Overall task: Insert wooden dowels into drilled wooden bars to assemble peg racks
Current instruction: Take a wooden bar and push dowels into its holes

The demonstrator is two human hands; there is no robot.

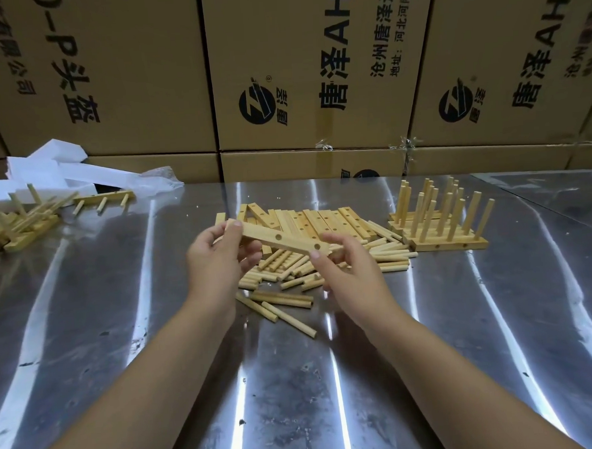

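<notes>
Slippage threatens, as the left hand (pixel 217 259) and right hand (pixel 345 269) merely pinch the two ends of a drilled bar (pixel 278 240) held above the loose dowels (pixel 283 276) on the desk (pixel 296 396), and a dropped bar could scatter them or roll some toward the stacked bars (pixel 321 219) and finished racks (pixel 438 217) beyond.
</notes>
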